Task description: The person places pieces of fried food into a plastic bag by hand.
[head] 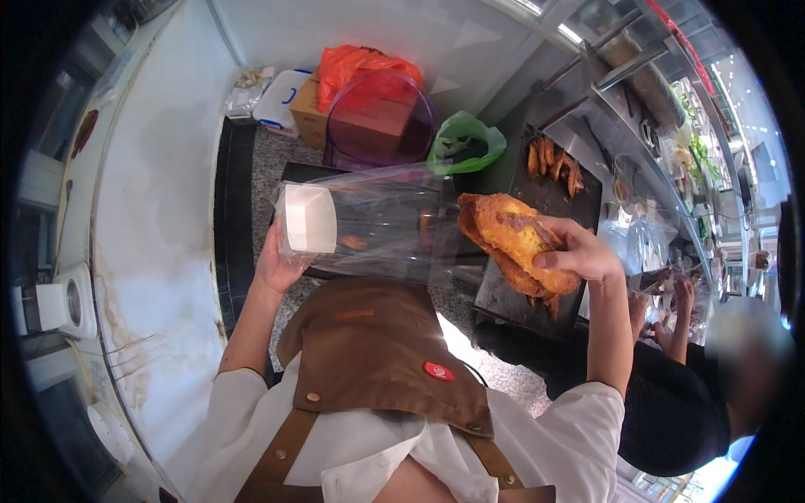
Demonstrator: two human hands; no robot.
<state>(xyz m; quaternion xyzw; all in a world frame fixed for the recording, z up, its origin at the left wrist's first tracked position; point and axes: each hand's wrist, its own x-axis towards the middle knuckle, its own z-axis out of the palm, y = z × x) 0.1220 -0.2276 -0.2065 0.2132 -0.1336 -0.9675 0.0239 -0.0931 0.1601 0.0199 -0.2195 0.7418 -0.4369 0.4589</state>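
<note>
My left hand (280, 261) grips a clear plastic bag (393, 220) by its closed end, with a small white paper tray (309, 218) inside near the fingers. The bag stretches rightward across my front, its far end close to the fried food. My right hand (582, 251) holds large golden-brown fried pieces (512, 242), apparently stacked or folded, between thumb and fingers. They hang over a dark metal tray (522, 302). Browned food pieces (553, 160) lie at the back of that tray. Part of a second dark tray shows beneath and through the bag.
A green plastic bag (468, 143) stands behind the trays. Farther back are a purple translucent chair back (380, 119), a cardboard box (308, 116), a red plastic bag (361, 69) and a white lidded container (280, 100). Metal shelving (666, 151) rises at right; a co-worker in black (673, 409) is close by.
</note>
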